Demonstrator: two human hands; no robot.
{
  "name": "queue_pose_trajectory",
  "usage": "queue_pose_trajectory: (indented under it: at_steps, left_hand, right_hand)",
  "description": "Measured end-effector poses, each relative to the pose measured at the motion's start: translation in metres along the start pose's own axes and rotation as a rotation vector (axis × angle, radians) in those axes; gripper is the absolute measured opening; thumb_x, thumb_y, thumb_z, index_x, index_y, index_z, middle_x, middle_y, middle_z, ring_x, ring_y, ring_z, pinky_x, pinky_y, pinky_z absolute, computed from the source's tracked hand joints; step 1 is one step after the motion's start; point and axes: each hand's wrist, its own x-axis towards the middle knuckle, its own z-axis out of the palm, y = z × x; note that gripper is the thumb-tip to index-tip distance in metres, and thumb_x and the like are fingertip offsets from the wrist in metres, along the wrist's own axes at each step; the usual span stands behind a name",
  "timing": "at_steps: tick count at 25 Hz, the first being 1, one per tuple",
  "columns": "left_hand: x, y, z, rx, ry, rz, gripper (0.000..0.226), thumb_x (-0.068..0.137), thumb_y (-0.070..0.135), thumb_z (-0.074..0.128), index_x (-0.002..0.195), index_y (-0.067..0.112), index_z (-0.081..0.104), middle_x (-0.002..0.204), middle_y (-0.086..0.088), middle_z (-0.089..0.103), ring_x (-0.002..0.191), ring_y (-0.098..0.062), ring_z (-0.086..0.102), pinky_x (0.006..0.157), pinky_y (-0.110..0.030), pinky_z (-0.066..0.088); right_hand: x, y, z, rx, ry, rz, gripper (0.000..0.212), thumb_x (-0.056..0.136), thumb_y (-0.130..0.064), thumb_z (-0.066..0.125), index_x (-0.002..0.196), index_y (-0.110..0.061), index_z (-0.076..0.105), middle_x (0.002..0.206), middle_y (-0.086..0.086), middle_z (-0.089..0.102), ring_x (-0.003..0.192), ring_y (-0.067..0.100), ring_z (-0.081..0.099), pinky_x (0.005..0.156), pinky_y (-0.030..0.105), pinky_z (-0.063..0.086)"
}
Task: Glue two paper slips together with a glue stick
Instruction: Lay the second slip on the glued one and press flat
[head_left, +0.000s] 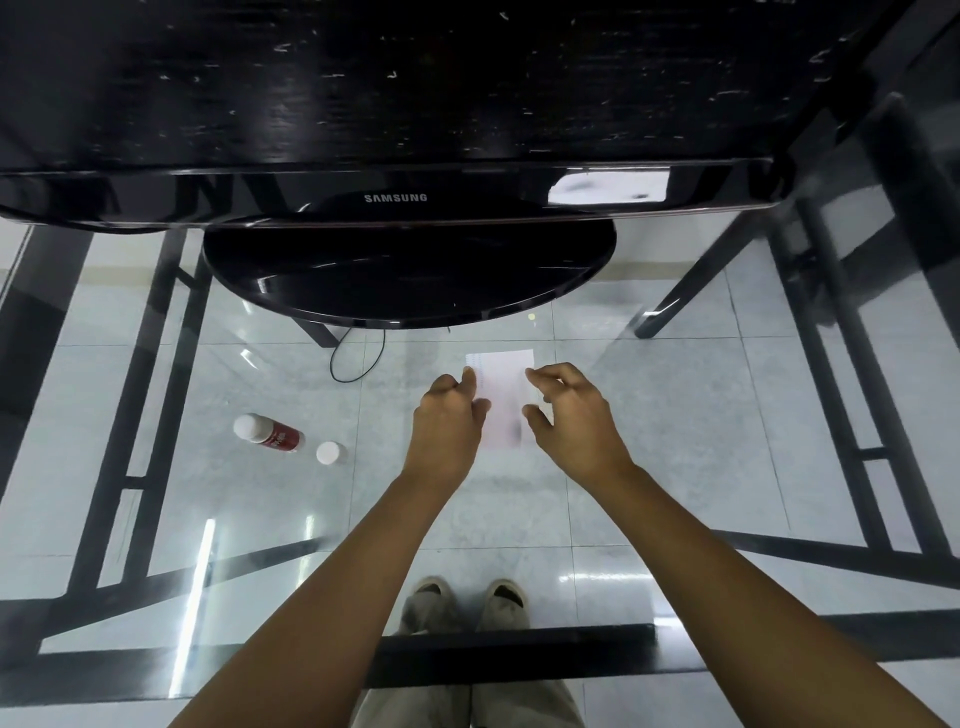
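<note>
Paper slips (501, 382) lie on the glass table (649, 415) just in front of the monitor's round base (410, 270), and both hands are on them, one at each side. From where I stand it reads as a single white patch. Its far part is crisp, with a printed line down the left edge. The near part is blurred and faintly pink, so I cannot tell whether two slips already overlap there.

The left hand (449, 410) has its fingers curled, forefinger at the far left corner and thumb lying over the left edge, so it pinches the paper. The right hand (571, 410) is curled at the right edge with forefinger and thumb tips against it. Whether it grips or only touches I cannot tell.

The glue stick (270, 432) lies on its side well to the left of the hands, with its white cap (328, 453) just beside it and neither hand near them. That suggests the gluing is done and the step in hand is joining: lining the slips up and setting one on the other.

The next move probably calls for squaring the edges, laying the paper flat and pressing along the overlap with flat fingers. It needs a light touch so the slips don't slide on the slick glass.
</note>
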Motion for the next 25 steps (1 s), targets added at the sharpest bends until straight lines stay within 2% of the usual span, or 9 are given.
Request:
queue_pose_trajectory:
  at_steps: [4, 6, 10, 13, 18, 20, 22, 24, 25]
  left_hand:
    - [0.001, -0.001, 0.000, 0.028, -0.013, 0.016, 0.043, 0.095, 0.018, 0.051, 0.135, 0.003, 0.043, 0.103, -0.022, 0.058, 0.088, -0.033, 0.059, 0.074, -0.035, 0.047]
    - [0.002, -0.001, 0.000, 0.049, -0.014, 0.018, 0.044, 0.095, 0.018, 0.050, 0.135, 0.003, 0.042, 0.103, -0.021, 0.058, 0.088, -0.033, 0.059, 0.074, -0.035, 0.048]
    - [-0.002, 0.000, 0.001, 0.072, 0.002, 0.022, 0.045, 0.095, 0.016, 0.050, 0.136, 0.002, 0.040, 0.105, -0.022, 0.056, 0.083, -0.035, 0.060, 0.069, -0.034, 0.045]
    - [-0.006, -0.002, 0.002, 0.086, 0.011, 0.034, 0.043, 0.094, 0.012, 0.050, 0.134, -0.003, 0.043, 0.105, -0.026, 0.055, 0.075, -0.039, 0.060, 0.067, -0.039, 0.049]
    - [-0.011, -0.006, -0.003, 0.107, 0.095, 0.165, 0.039, 0.074, 0.000, 0.074, 0.109, -0.012, 0.061, 0.084, -0.028, 0.060, 0.052, -0.034, 0.059, 0.045, -0.035, 0.055]
    - [-0.010, -0.011, -0.003, 0.077, 0.135, 0.166, 0.040, 0.077, 0.003, 0.073, 0.112, -0.011, 0.060, 0.095, -0.030, 0.062, 0.069, -0.039, 0.063, 0.057, -0.041, 0.057]
    - [-0.006, -0.014, -0.003, 0.085, 0.162, 0.195, 0.041, 0.086, 0.009, 0.064, 0.122, -0.007, 0.055, 0.119, -0.029, 0.060, 0.099, -0.044, 0.060, 0.079, -0.047, 0.055]
    - [-0.005, -0.016, -0.004, 0.123, 0.105, 0.254, 0.045, 0.095, 0.018, 0.049, 0.136, 0.000, 0.042, 0.143, -0.020, 0.043, 0.130, -0.037, 0.044, 0.102, -0.047, 0.041]
    - [-0.008, -0.018, -0.003, 0.160, 0.054, 0.276, 0.048, 0.099, 0.027, 0.037, 0.142, 0.005, 0.032, 0.152, -0.013, 0.029, 0.141, -0.031, 0.028, 0.111, -0.045, 0.029]
  right_hand:
    - [0.002, 0.003, -0.005, -0.078, -0.022, -0.022, 0.039, 0.088, -0.019, 0.062, 0.124, -0.005, 0.057, 0.127, 0.009, 0.050, 0.114, 0.025, 0.051, 0.095, 0.028, 0.042]
    - [0.004, 0.004, -0.008, -0.103, -0.040, -0.058, 0.039, 0.088, -0.021, 0.062, 0.124, -0.007, 0.056, 0.132, 0.008, 0.047, 0.120, 0.024, 0.048, 0.098, 0.028, 0.039]
    - [0.009, 0.009, -0.012, -0.186, -0.201, -0.256, 0.048, 0.095, -0.018, 0.049, 0.141, -0.017, 0.036, 0.154, 0.000, 0.026, 0.141, 0.017, 0.024, 0.113, 0.036, 0.022]
    - [0.007, 0.016, -0.008, -0.308, -0.288, -0.290, 0.048, 0.101, -0.025, 0.032, 0.147, -0.022, 0.021, 0.157, -0.005, 0.011, 0.144, 0.010, 0.008, 0.115, 0.038, 0.010]
    - [0.005, 0.019, -0.007, -0.338, -0.258, -0.305, 0.048, 0.100, -0.029, 0.028, 0.147, -0.024, 0.018, 0.157, -0.007, 0.011, 0.144, 0.008, 0.007, 0.116, 0.036, 0.005]
    - [0.005, 0.021, -0.006, -0.345, -0.256, -0.309, 0.049, 0.100, -0.033, 0.028, 0.147, -0.023, 0.017, 0.157, -0.007, 0.010, 0.144, 0.008, 0.006, 0.115, 0.035, 0.004]
    - [0.004, 0.022, -0.005, -0.351, -0.263, -0.313, 0.052, 0.100, -0.038, 0.027, 0.148, -0.024, 0.014, 0.157, -0.007, 0.009, 0.144, 0.007, 0.004, 0.115, 0.033, 0.004]
    - [0.004, 0.022, -0.004, -0.360, -0.262, -0.317, 0.053, 0.099, -0.040, 0.027, 0.148, -0.024, 0.012, 0.157, -0.007, 0.007, 0.144, 0.007, 0.003, 0.115, 0.031, 0.004]
    - [0.003, 0.022, -0.003, -0.363, -0.260, -0.315, 0.054, 0.099, -0.040, 0.027, 0.148, -0.024, 0.011, 0.157, -0.007, 0.007, 0.144, 0.007, 0.002, 0.115, 0.031, 0.005]
